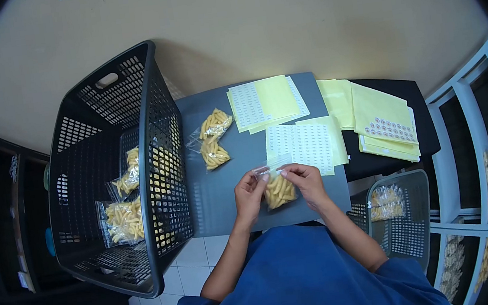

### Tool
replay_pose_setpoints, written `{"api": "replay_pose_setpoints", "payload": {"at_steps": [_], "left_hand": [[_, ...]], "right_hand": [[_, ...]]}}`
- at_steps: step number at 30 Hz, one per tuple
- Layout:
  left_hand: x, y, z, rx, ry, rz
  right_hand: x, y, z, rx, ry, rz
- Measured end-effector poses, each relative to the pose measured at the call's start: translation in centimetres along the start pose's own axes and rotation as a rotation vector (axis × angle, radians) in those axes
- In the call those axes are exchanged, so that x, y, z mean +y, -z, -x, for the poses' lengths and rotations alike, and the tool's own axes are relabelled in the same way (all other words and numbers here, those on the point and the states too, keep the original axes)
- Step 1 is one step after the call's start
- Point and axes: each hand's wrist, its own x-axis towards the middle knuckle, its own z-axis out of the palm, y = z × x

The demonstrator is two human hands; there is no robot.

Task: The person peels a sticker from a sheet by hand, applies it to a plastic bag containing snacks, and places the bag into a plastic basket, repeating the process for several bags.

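Both hands hold a clear plastic bag of pale yellow snack sticks (pixel 280 194) at the front edge of the grey table (pixel 213 202). My left hand (pixel 251 194) pinches the bag's upper left part, and my right hand (pixel 307 184) pinches its upper right part, where a small white piece shows by the thumb. Just behind the bag lies a sheet of small printed labels (pixel 299 145) on yellow backing. Farther back is another stack of label sheets (pixel 268 102). Filled bags (pixel 214 138) rest on the table to the left.
A large dark perforated basket (pixel 153 133) with filled bags (pixel 123 221) stands at the left. On the right, a black surface (pixel 427 130) bears yellow sheets (pixel 382 112). Below it, a smaller grey basket (pixel 417 192) holds filled bags (pixel 386 202). White shelving (pixel 476 179) stands far right.
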Motion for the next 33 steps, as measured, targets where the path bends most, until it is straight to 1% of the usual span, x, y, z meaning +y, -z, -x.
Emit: {"api": "replay_pose_setpoints", "payload": {"at_steps": [2, 5, 6, 8, 9, 10, 13, 17, 21, 27, 33], "left_hand": [[-0.1, 0.0, -0.3, 0.062, 0.044, 0.076], [0.3, -0.5, -0.4, 0.069, 0.084, -0.024], [0.5, -0.7, -0.5, 0.087, 0.096, -0.011], [0.6, -1.1, -0.5, 0.122, 0.121, 0.013], [0.6, -1.2, -0.5, 0.113, 0.097, -0.012], [0.6, -1.3, -0.5, 0.103, 0.072, -0.037], [0.9, -1.9, -0.3, 0.072, 0.027, -0.052], [0.3, -1.9, -0.5, 0.049, -0.002, -0.081], [-0.1, -1.5, -0.8, 0.055, -0.005, -0.077], [-0.1, -1.6, -0.9, 0.051, 0.002, -0.073], [-0.1, -1.7, -1.0, 0.071, 0.015, -0.059]], "right_hand": [[-0.4, 0.0, 0.0, 0.043, 0.031, 0.014], [-0.2, 0.7, 0.0, 0.075, 0.024, 0.017], [0.0, 1.0, -0.2, 0.078, 0.013, 0.013], [0.7, 1.4, -0.5, 0.176, 0.173, 0.191], [0.2, 1.1, -0.5, 0.225, 0.252, 0.280], [-0.5, 1.0, -0.3, 0.228, 0.352, 0.394], [-2.7, -0.7, 0.5, 0.232, 0.495, 0.572], [-2.7, -1.8, -0.5, 0.177, 0.542, 0.643], [-2.6, -2.0, -0.8, 0.172, 0.519, 0.650], [-2.3, -2.0, -1.1, 0.202, 0.497, 0.627], [-2.3, -2.2, -1.1, 0.269, 0.547, 0.679]]}}
